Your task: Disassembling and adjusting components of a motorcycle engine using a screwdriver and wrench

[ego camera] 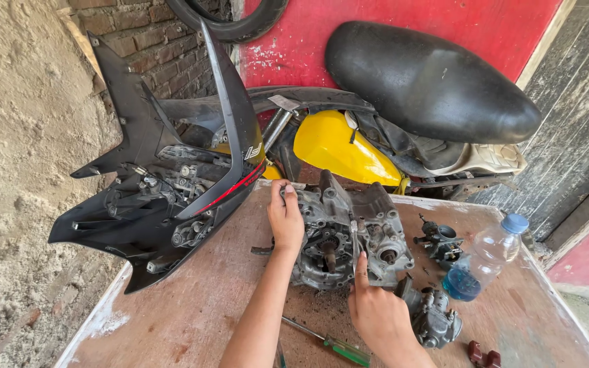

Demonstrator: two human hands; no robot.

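Note:
A grimy grey engine crankcase point(359, 228) lies on a worn wooden table point(192, 307), with gears and a shaft showing at its middle. My left hand point(285, 217) rests flat on the case's left edge, fingers together. My right hand point(375, 310) is at the case's near edge, index finger stretched up onto the metal by a thin tool or rod; what it grips is unclear.
Black motorcycle fairings point(165, 184) cover the table's left side. Behind stand a yellow tank point(339, 146) and a black seat point(431, 78). Two carburetors point(438, 240) point(434, 315), a plastic bottle with blue liquid point(485, 259), a green-handled screwdriver point(335, 346) and a red part point(483, 355) lie nearby.

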